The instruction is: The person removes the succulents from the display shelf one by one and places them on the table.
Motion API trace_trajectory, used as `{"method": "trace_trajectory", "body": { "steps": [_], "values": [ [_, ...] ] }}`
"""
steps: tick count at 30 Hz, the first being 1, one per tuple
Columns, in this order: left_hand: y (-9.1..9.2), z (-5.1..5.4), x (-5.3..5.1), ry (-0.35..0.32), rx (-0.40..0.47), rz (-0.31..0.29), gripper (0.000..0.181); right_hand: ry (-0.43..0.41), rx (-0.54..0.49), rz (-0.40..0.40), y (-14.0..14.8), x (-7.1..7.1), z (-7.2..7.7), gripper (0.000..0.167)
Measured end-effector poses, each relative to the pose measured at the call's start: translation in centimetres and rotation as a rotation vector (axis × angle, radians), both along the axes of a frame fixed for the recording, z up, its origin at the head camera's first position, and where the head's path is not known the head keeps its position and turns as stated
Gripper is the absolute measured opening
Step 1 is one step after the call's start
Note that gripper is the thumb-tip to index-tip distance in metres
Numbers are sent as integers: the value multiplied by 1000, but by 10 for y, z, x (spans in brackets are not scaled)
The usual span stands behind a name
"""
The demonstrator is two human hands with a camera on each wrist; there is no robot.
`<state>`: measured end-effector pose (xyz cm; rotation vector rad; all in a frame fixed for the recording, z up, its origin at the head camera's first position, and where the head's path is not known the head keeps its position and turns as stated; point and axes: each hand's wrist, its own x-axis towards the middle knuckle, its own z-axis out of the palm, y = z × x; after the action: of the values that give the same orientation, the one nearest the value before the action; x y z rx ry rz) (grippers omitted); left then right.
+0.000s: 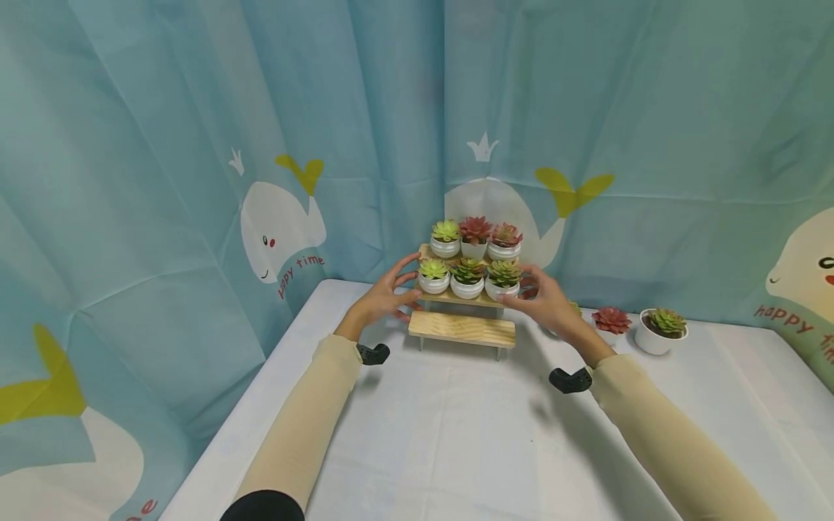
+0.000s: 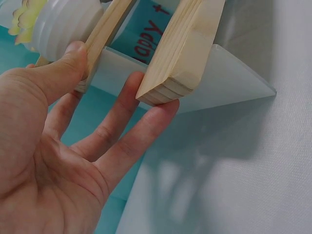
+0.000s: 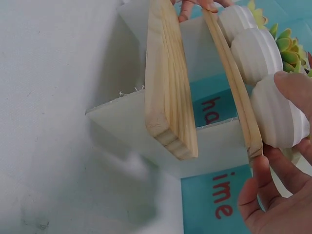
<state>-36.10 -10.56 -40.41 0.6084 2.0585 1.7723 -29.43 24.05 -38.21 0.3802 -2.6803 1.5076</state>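
A tiered wooden plant stand [image 1: 462, 328] with clear side panels stands at the table's back. Three potted succulents line its top shelf and three more its middle shelf; the lowest shelf [image 3: 170, 92] is bare. At the stand's left end, my left hand [image 1: 383, 295] holds the middle shelf [image 2: 105, 41] between thumb and fingers, while two other fingertips touch the lowest shelf's end. My right hand [image 1: 544, 302] has its thumb on the white pot of the right-hand succulent [image 1: 503, 278] in the middle row. Its other fingers curl round the pot's side and the shelf end.
On the table right of the stand are a red succulent [image 1: 611, 323] and a green succulent in a white pot [image 1: 659, 333]. Another plant is partly hidden behind my right wrist. A blue whale-print curtain [image 1: 391, 130] hangs behind the white-covered table [image 1: 456, 434].
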Motion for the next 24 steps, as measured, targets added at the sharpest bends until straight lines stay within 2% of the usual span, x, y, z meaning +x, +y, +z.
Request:
{"method": "trace_trajectory", "body": {
  "steps": [24],
  "values": [
    [0,-1,-1,0,2,-3,78,6,-8,11,0,1,3,80]
  ]
}}
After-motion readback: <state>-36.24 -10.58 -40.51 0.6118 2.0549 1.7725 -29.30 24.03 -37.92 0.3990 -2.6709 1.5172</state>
